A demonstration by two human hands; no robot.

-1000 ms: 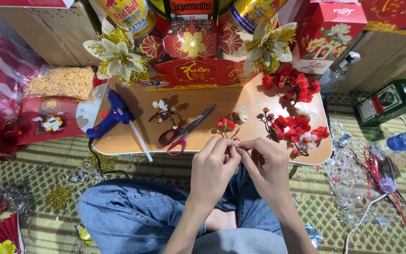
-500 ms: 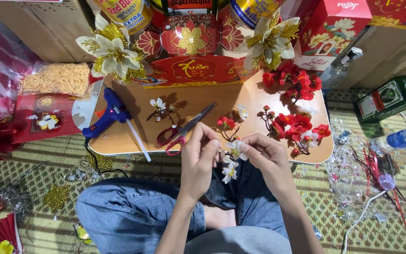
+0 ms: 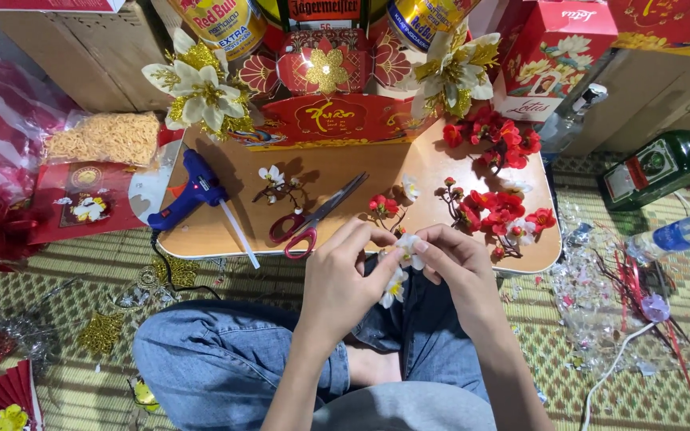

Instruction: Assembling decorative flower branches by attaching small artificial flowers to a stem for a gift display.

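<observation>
Seated cross-legged on a woven mat (image 3: 73, 263), the person works over a low wooden counter (image 3: 345, 172). On the counter lie a blue glue gun (image 3: 189, 191) with its white stick pointing toward the near edge, red-handled scissors (image 3: 313, 219) lying diagonally with blades toward the far right, and sprigs of red blossoms (image 3: 501, 211). Behind stand a red gift box (image 3: 329, 116) flanked by two large cream-and-gold flowers (image 3: 197, 92). A green bottle (image 3: 660, 168) lies on the mat at right.

The left hand (image 3: 341, 283) and right hand (image 3: 457, 267) meet just in front of the counter's near edge, above the lap. Fingers of both are closed in a pinch on a small white flower sprig (image 3: 405, 259). Its long axis runs diagonally, one bloom up between the fingertips, another hanging lower toward the knees.
</observation>
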